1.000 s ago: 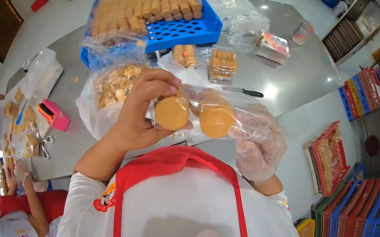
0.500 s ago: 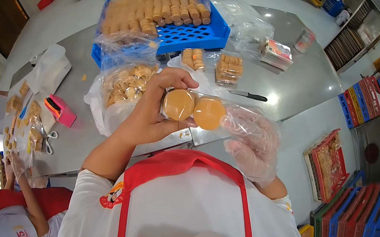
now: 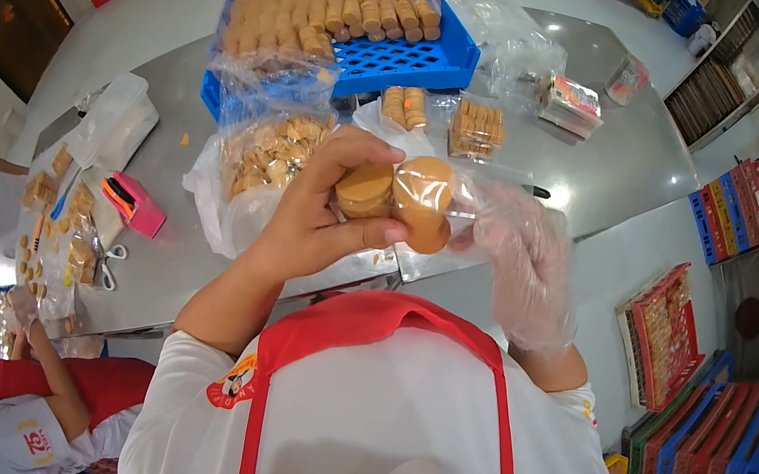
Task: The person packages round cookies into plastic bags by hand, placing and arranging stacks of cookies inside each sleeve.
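Note:
A clear plastic bag of round golden cookies, stacked in two rows, is held up in front of my apron over the table's edge. My bare left hand grips it from the left, with the thumb along the lower side and the fingers over the top. My right hand, in a clear plastic glove, is closed at the bag's right end, its fingertips partly hidden by plastic. Just beyond are an opened bag of loose cookies, a small cookie pack and another filled pack.
A blue crate of packed cookie rows stands at the back of the metal table. Stacked labels lie right. To the left are a pink holder, scissors and a co-worker's hands.
The bag has tilted in my hands, so the sides of the cookie stacks now show. My right hand has turned and moved slightly down; the knife is now mostly hidden behind it.

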### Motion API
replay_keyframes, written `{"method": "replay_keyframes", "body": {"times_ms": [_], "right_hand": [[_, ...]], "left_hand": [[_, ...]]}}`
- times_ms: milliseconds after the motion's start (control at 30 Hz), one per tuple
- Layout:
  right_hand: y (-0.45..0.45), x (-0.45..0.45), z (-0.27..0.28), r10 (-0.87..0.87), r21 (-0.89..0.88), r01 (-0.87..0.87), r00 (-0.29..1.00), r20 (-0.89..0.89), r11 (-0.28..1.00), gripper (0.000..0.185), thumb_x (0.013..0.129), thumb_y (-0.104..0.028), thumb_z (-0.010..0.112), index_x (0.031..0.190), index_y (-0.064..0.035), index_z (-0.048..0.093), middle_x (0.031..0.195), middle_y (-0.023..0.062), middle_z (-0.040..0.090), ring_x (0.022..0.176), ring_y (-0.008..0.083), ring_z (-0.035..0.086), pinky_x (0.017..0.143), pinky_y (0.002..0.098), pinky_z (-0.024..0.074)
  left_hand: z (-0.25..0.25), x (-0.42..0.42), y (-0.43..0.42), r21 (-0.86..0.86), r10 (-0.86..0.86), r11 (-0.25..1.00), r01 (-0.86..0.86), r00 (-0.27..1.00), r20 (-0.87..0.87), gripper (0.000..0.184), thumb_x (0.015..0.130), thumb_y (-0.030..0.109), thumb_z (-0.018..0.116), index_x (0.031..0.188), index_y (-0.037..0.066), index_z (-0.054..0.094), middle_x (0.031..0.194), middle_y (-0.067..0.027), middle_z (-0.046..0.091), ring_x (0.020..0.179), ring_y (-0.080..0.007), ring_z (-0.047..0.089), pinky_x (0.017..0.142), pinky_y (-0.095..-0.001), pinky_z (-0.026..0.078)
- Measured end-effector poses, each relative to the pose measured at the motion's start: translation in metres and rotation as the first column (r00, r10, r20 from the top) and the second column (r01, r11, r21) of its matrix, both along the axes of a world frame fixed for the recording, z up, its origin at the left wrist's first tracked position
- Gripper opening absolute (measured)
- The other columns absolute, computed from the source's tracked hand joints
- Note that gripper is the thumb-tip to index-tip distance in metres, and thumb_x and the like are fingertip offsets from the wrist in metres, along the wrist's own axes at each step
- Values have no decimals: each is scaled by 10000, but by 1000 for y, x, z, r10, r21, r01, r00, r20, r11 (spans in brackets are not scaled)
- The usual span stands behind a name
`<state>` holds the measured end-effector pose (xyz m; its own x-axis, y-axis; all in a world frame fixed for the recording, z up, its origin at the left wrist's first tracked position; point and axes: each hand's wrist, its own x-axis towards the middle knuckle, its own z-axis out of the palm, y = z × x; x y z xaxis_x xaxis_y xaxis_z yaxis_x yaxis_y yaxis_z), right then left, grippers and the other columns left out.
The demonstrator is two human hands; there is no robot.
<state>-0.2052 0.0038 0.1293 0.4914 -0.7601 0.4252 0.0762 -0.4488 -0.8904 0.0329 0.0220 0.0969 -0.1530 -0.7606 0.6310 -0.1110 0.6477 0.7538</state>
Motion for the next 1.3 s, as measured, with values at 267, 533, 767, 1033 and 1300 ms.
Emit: {"method": "replay_keyframes", "body": {"times_ms": [267,533,767,1033,1300], "right_hand": [[-18,20,-1,-27,345,-33,986,167,938,399,1012,-304,543,1088,53,707,905,92,692,800,142,634,651,272,513],[-26,28,-5,96,163,-128,976,194,978,294,1010,-222,550,1054,23,706,1020,113,701,909,176,660,769,286,528],[-42,32,-4,188,-256,-176,982,22,950,242,1011,-178,534,1061,3,686,1219,148,646,1056,219,650,910,337,515],[-62,30,-13,111,-118,-110,994,-4,987,182,884,-59,616,1009,-24,743,1269,173,587,1138,319,581,981,408,447],[-55,91,-25,236,-15,-235,972,19,972,223,759,20,723,970,-37,769,1320,148,511,1220,276,507,1031,377,394]], "left_hand": [[3,14,0,385,-145,887,255,945,-293,424,846,99,754,1250,28,646,1213,-73,594,1148,-174,545,999,-300,397],[5,18,15,175,18,984,21,976,-218,586,757,45,830,1276,55,557,1220,-82,577,1152,-185,565,992,-323,439],[7,23,23,-50,92,993,-105,971,-222,653,676,-24,854,1227,66,514,1196,-101,575,1141,-205,576,1000,-352,451],[-5,42,27,387,175,922,20,870,-461,489,724,-12,788,1163,41,577,1142,-70,594,1067,-162,590,910,-314,491],[-33,37,44,479,288,878,20,776,-561,317,763,3,802,1063,20,698,1083,-51,674,1014,-146,635,888,-275,507]]}}
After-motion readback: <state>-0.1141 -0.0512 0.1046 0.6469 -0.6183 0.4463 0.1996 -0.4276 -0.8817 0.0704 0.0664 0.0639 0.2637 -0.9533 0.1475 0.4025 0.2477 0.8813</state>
